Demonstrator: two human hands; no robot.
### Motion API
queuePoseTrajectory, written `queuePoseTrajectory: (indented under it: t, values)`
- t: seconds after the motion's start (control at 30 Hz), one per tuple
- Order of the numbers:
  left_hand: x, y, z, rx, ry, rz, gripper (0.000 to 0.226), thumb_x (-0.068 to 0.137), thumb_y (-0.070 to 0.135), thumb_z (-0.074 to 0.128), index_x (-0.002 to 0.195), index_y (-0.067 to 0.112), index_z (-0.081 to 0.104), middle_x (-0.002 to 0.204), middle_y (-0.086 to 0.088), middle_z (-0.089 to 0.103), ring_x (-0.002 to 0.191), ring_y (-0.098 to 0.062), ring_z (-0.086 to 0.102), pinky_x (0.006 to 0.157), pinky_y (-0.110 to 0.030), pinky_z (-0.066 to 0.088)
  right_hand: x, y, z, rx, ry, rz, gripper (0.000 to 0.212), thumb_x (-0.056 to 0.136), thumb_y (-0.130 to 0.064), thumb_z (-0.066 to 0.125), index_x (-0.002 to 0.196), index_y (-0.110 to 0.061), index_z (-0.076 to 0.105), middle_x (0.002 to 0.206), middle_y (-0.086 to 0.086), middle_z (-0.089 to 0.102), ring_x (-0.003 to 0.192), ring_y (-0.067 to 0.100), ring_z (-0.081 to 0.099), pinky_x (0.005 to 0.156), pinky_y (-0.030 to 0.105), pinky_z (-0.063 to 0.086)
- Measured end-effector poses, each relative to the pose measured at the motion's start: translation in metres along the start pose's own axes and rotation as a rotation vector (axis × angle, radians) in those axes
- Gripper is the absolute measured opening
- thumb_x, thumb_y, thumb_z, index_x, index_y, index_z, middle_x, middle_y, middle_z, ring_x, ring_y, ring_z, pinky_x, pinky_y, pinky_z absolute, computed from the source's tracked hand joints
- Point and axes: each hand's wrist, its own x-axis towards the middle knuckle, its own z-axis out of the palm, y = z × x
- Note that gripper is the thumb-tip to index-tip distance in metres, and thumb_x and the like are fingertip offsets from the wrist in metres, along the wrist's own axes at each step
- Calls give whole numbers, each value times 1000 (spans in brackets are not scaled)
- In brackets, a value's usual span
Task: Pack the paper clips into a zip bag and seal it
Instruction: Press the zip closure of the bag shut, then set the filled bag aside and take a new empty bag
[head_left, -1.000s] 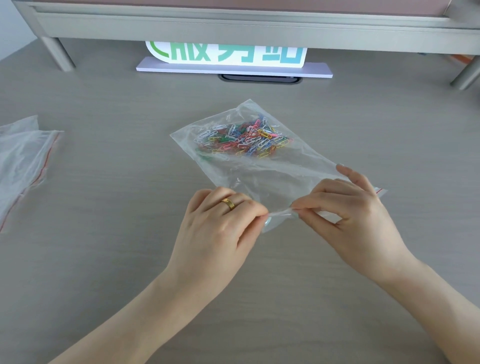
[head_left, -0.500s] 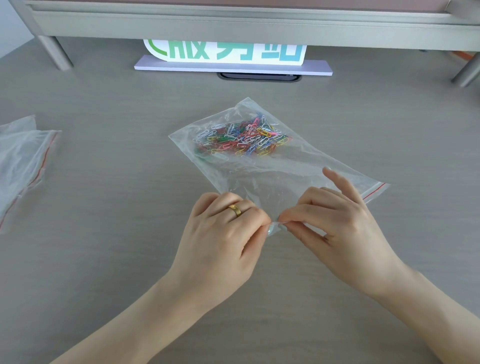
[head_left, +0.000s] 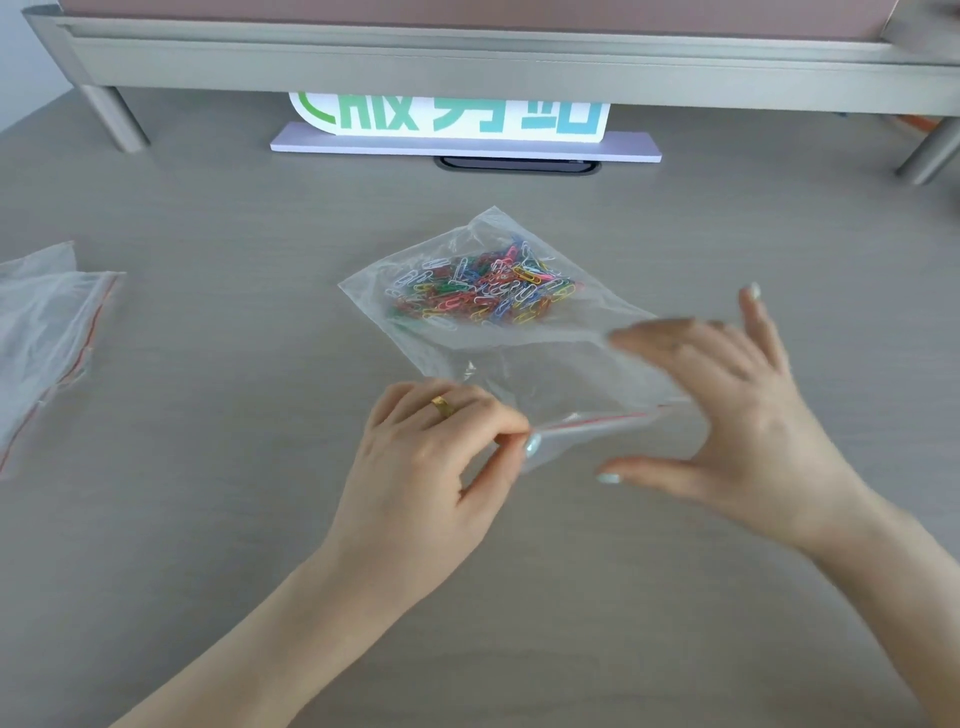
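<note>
Surface: grey desk (head_left: 208, 519).
Left hand (head_left: 436, 457): pinches the near corner of the zip bag (head_left: 561, 384).
Right hand (head_left: 727, 405): spread wide, blurred, holding nothing, over the bag's red strip.
Paper clips (head_left: 483, 291): inside, at the bag's far end.
Tip: pinch along the whole strip, corner held firm.

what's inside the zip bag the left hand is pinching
A heap of colored paper clips sits at the far end of the zip bag; the clips lower in the heap are covered.
</note>
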Motion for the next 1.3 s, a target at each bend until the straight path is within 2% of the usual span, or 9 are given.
queuePoseTrajectory:
  t: [0.13, 0.27, 0.43, 0.53, 0.67, 0.9, 1.0, 1.13, 1.3]
  values:
    - [5, -5, -11, -196, -22, -174, 6, 88, 29, 46, 86, 27, 52, 90, 17, 57, 81, 0, 52, 75, -11, 36, -8, 48, -20, 233, -67, 252, 99, 54, -84, 54, 138, -42, 21, 138, -19, 31, 131, 10, 33, 114, 43, 19]
    - [16, -4, -17, -405, 49, -288, 17, 93, 32, 40, 82, 23, 47, 68, 2, 46, 56, -11, 35, 54, -13, 29, -4, 71, -6, 654, -112, 474, 105, 47, -72, 72, 134, -58, 15, 145, -28, 23, 133, -9, 24, 108, 26, 22]
    - [53, -15, -19, -575, 150, -356, 23, 98, 35, 33, 80, 23, 40, 81, -4, 67, 80, -31, 63, 71, -38, 48, 50, 49, 19, 924, -118, 432, 50, 76, -14, 71, 120, -28, 51, 125, -14, 54, 111, -13, 50, 92, 8, 38]
    - [91, -27, -29, -553, 306, -348, 22, 99, 29, 33, 79, 22, 37, 68, -10, 62, 67, -34, 63, 61, -35, 50, 88, 40, 25, 1040, -31, 477, 15, 84, -8, 62, 92, -19, 67, 100, -10, 68, 94, -7, 61, 90, 18, 45]
    - [146, -52, -46, -420, 471, -300, 24, 101, 20, 30, 77, 22, 32, 56, 4, 45, 47, -14, 52, 46, -26, 42, 129, 40, 21, 1143, -24, 456, 19, 86, -18, 59, 71, -24, 69, 77, -14, 71, 97, 10, 65, 106, 32, 38]
    - [215, -96, -72, -254, 618, -273, 26, 99, 22, 26, 73, 24, 27, 60, 0, 32, 50, -32, 40, 41, -32, 37, 187, 22, -4, 1221, 80, 419, 18, 90, -10, 57, 72, -8, 61, 58, -5, 65, 65, 8, 67, 67, 20, 52]
    - [216, -118, -65, -163, 560, -392, 28, 97, 27, 29, 69, 25, 25, 63, 2, 33, 60, -33, 43, 56, -48, 42, 188, 22, 5, 1173, 58, 532, 16, 87, -19, 62, 71, -15, 62, 54, -7, 63, 53, 5, 61, 57, 18, 48]
    - [185, -146, -39, -63, 390, -605, 25, 96, 23, 31, 71, 19, 34, 67, 0, 41, 76, -36, 58, 64, -42, 44, 170, 27, 33, 965, -40, 733, 19, 85, -29, 63, 67, -23, 61, 45, -15, 57, 41, -1, 47, 48, 15, 36]
    - [140, -162, -17, 8, 169, -756, 21, 96, 22, 40, 102, 5, 51, 90, -13, 60, 74, -32, 60, 64, -34, 43, 153, 25, 53, 942, -75, 809, 10, 85, -27, 62, 87, -18, 65, 61, -6, 58, 52, 7, 47, 50, 16, 36]
